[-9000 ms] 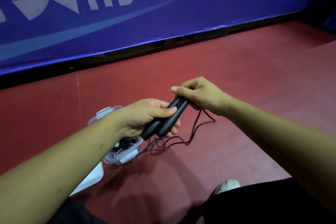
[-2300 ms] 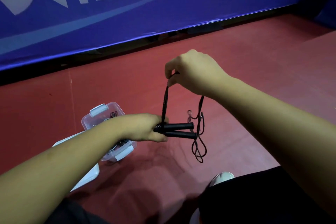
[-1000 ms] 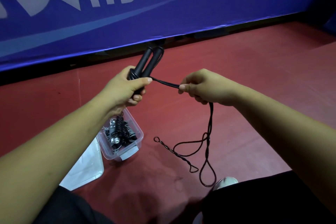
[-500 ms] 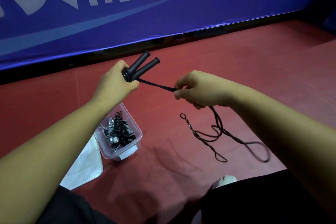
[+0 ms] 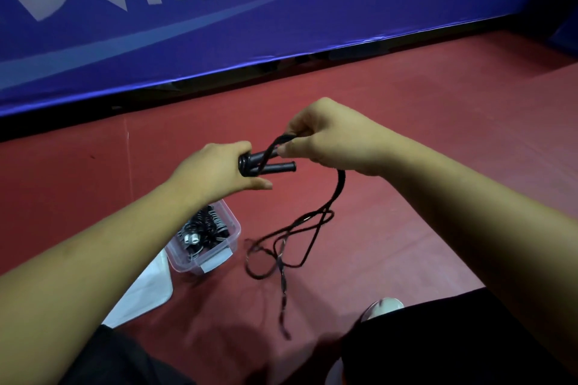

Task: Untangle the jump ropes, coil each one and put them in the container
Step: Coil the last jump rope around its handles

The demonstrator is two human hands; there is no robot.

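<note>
While the left hand [image 5: 215, 172] curls mostly hidden fingers round two black handles [image 5: 276, 166], the right hand [image 5: 331, 137] pinches the rope [image 5: 339, 187] above them; its blurry loops dangle over the floor [image 5: 406, 197], beside the half-covered clear container [image 5: 233, 230].

Red floor [image 5: 438, 122], blue lettered barrier [image 5: 219, 25] behind

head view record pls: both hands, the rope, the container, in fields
left hand: grips two black cylindrical jump rope handles by one end
right hand: pinches thin black cord just above handles
cord: hangs below right hand in loose twisted loops, blurred
clear plastic container: open, on red floor, coiled ropes inside
white lid: flat beside container
</note>
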